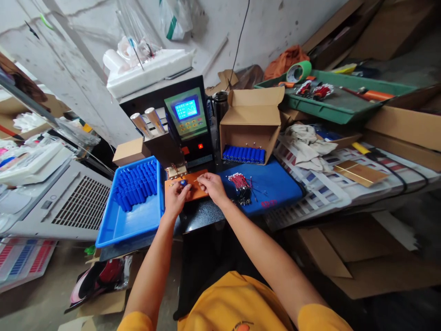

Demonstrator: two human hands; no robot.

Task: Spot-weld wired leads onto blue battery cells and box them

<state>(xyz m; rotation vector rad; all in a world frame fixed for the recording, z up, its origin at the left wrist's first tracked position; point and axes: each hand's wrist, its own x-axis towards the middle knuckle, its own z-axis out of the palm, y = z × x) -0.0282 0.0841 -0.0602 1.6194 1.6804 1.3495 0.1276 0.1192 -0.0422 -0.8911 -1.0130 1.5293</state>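
Note:
My left hand (177, 196) is closed on a blue battery cell (183, 182), held end-up at the orange board (197, 193). To its right, my right hand (212, 186) pinches something small and thin over the same board; its kind is too small to make out. Right behind my hands are the copper-coloured electrodes (176, 169) of a spot welder with a lit blue display (186, 108). A bundle of red and black wires (240, 184) with white ends lies on a blue pad (275, 184) to the right.
Left of my hands stands a blue tray (129, 227) with many blue battery cells (136, 184). An open cardboard box (251, 116) behind the pad contains a row of blue cells (244, 154). Further right are a white cloth (310, 145) and a green tray (347, 110).

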